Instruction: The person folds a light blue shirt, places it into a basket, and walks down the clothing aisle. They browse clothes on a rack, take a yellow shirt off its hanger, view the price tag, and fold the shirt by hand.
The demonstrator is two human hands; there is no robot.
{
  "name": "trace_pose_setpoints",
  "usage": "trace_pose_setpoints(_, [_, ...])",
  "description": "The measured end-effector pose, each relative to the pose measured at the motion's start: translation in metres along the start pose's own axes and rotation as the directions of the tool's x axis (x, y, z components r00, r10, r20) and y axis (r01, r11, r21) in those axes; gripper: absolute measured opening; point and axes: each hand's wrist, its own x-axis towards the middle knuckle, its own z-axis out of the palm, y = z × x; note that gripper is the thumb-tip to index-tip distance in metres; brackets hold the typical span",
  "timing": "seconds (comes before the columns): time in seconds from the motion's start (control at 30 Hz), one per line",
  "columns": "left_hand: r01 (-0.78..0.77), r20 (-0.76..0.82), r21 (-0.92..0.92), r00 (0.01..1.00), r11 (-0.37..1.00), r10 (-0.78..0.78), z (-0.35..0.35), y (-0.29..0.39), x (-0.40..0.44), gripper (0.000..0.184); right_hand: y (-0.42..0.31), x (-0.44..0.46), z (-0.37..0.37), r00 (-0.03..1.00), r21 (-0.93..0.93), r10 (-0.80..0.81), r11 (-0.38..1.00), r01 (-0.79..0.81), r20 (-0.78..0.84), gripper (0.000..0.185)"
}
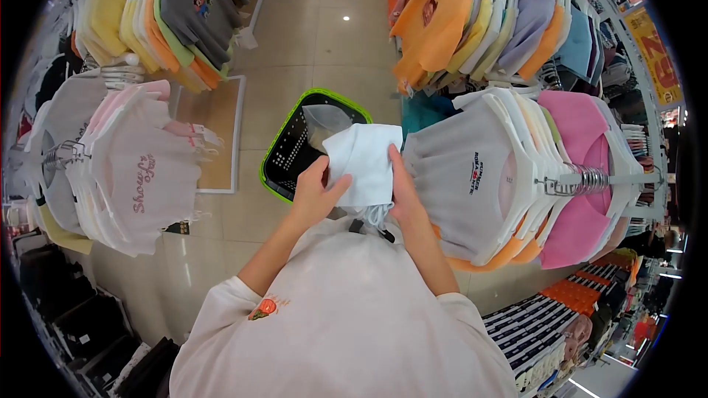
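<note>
A folded pale blue-white garment point(365, 166) is held up in front of my chest, gathered strips of the same light cloth dangling from its lower edge. My left hand point(317, 190) grips its left side, thumb over the front and fingers partly hidden. Along the opposite edge, my right hand point(402, 186) is closed on the cloth. Just beyond stands a black shopping basket point(284, 155) with a bright green rim, partly covered by my left hand and the garment. Inside it lies a clear plastic bag point(324, 119).
Racks of hanging shirts flank the tiled aisle point(317, 44). A grey shirt point(461, 169) hangs close to my right arm, and a pink shirt point(147, 169) hangs to the left. Orange shirts point(435, 11) and a dark grey shirt point(199, 11) hang farther ahead.
</note>
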Motion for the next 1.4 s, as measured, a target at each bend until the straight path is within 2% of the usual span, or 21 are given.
trace_pose_setpoints(0.03, [0.03,0.022,0.097,0.999,0.995,-0.033,-0.002,0.001,0.001,0.025,-0.003,0.003,-0.001,1.0,-0.031,-0.015,0.999,0.015,-0.002,0.057])
trace_pose_setpoints(0.13, [0.208,0.174,-0.048,0.965,0.977,-0.197,0.003,0.016,-0.002,0.029,-0.012,0.008,-0.006,0.998,-0.113,-0.068,0.991,0.067,-0.004,0.057])
trace_pose_setpoints(0.23, [0.318,0.26,-0.393,0.938,0.863,-0.228,0.016,0.029,0.002,0.04,-0.021,0.008,-0.001,0.992,-0.156,-0.116,0.98,0.121,0.039,0.057])
trace_pose_setpoints(0.27, [0.331,0.304,-0.391,0.927,0.859,-0.219,0.016,0.013,0.007,0.049,-0.025,0.006,0.002,0.99,-0.152,-0.129,0.979,0.137,0.063,0.058])
trace_pose_setpoints(0.37, [0.466,0.307,-0.639,0.884,0.612,-0.352,0.018,0.014,0.006,0.056,-0.029,0.007,-0.004,0.989,-0.15,-0.119,0.98,0.131,0.084,0.06])
trace_pose_setpoints(0.4, [0.459,0.337,-0.682,0.888,0.57,-0.313,0.016,0.015,0.005,0.062,-0.03,0.007,-0.009,0.99,-0.153,-0.111,0.981,0.123,0.082,0.06])
trace_pose_setpoints(0.5, [0.576,0.481,-0.613,0.815,0.541,-0.324,0.015,0.02,0.0,0.067,-0.028,0.012,-0.019,0.993,-0.175,-0.073,0.981,0.088,0.09,0.065])
trace_pose_setpoints(0.53, [0.612,0.491,-0.574,0.789,0.544,-0.369,0.02,0.028,-0.002,0.073,-0.029,0.014,-0.02,0.994,-0.211,-0.038,0.976,0.059,0.103,0.066])
trace_pose_setpoints(0.63, [0.561,0.487,-0.538,0.816,0.63,-0.312,0.038,0.023,-0.009,0.078,-0.029,0.012,-0.018,0.992,-0.291,0.058,0.956,-0.023,0.112,0.071])
trace_pose_setpoints(0.7, [0.53,0.429,-0.541,0.841,0.653,-0.328,0.041,0.023,-0.013,0.077,-0.029,0.003,-0.017,0.992,-0.311,0.1,0.948,-0.072,0.077,0.076])
trace_pose_setpoints(0.8, [0.5,0.379,-0.552,0.863,0.667,-0.333,0.036,0.035,-0.011,0.073,-0.031,0.002,-0.04,0.978,-0.109,0.146,0.985,-0.131,0.148,0.078])
trace_pose_setpoints(0.9, [0.461,0.367,-0.6,0.885,0.654,-0.287,0.025,0.059,0.002,0.07,-0.023,0.005,-0.066,0.924,-0.006,0.056,0.998,-0.058,0.379,0.07])
trace_pose_setpoints(1.0, [0.409,0.352,-0.629,0.908,0.661,-0.227,0.016,0.075,0.019,0.066,-0.011,0.021,-0.09,0.853,-0.305,0.163,0.952,-0.004,0.497,0.071])
trace_pose_setpoints(1.07, [0.389,0.322,-0.609,0.918,0.692,-0.233,0.011,0.082,0.028,0.061,-0.025,-0.004,-0.067,0.881,-0.534,0.262,0.845,-0.011,0.395,0.076])
trace_pose_setpoints(1.13, [0.372,0.317,-0.59,0.923,0.717,-0.219,0.009,0.081,0.031,0.06,-0.027,-0.014,-0.058,0.897,-0.603,0.27,0.798,-0.005,0.349,0.08])
trace_pose_setpoints(1.2, [0.359,0.316,-0.588,0.927,0.725,-0.203,0.007,0.079,0.031,0.059,-0.021,-0.015,-0.059,0.905,-0.532,0.208,0.846,0.024,0.372,0.079])
trace_pose_setpoints(1.3, [0.342,0.316,-0.602,0.932,0.722,-0.178,0.005,0.078,0.03,0.058,-0.015,-0.007,-0.077,0.919,-0.432,0.301,0.885,-0.171,0.253,0.081])
trace_pose_setpoints(1.4, [0.311,0.292,-0.58,0.942,0.753,-0.164,0.001,0.08,0.036,0.058,-0.011,0.002,-0.09,0.865,-0.541,0.343,0.835,-0.102,0.367,0.083])
